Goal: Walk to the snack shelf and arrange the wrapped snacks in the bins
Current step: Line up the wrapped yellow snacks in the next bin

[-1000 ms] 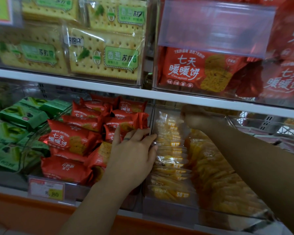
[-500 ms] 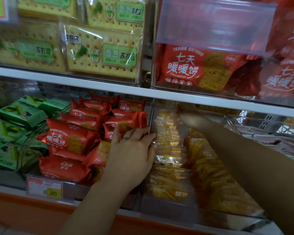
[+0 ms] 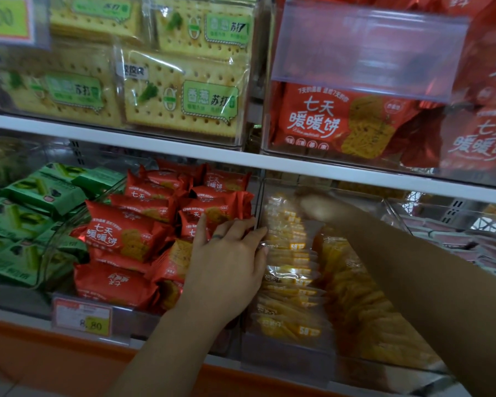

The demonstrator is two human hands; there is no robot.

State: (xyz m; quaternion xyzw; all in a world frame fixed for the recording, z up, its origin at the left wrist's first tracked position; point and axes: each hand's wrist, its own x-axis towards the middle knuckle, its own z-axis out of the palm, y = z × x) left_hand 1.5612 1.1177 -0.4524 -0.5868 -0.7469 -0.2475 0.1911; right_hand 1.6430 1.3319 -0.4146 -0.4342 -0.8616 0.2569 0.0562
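Yellow wrapped snacks [image 3: 289, 270] stand in rows in a clear bin [image 3: 287, 359] on the lower shelf. My right hand [image 3: 315, 209] reaches deep into the back of that bin above the rows; it is blurred and its fingers cannot be made out. My left hand [image 3: 226, 253] rests on the red wrapped snacks [image 3: 121, 233] in the neighbouring bin. Its fingers are fairly straight, with the tips touching the clear wall [image 3: 259, 202] between the two bins, and its thumb lies on a red pack.
Green packs [image 3: 26, 213] fill the bin to the left and pinkish packs [image 3: 455, 233] the one to the right. A price tag [image 3: 82, 318] hangs on the shelf front. The upper shelf [image 3: 155, 150] carries soda crackers [image 3: 181, 96] and large red packs [image 3: 341, 121].
My right hand has shifted slightly at the back of the yellow snack bin. My left hand has stayed at the bin wall.
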